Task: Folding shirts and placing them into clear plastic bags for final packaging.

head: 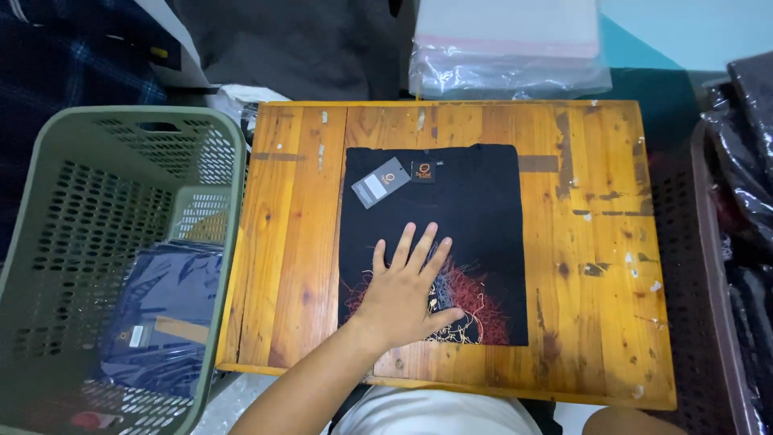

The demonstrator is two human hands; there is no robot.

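Here the left hand [407, 294] lies flat, fingers [403, 246] spread, pressing the folded black shirt [475, 217] mid-table [298, 266], apparently to keep the fold; grey tag [380, 183] faces up; bagged shirt [165, 310] fills green basket [48, 242]; right hand unseen.

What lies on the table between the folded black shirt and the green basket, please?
Only bare wood of the table separates the folded black shirt from the green basket, as the head view shows.

Garment-packing spot — poly bags [507, 48], basket [48, 266]
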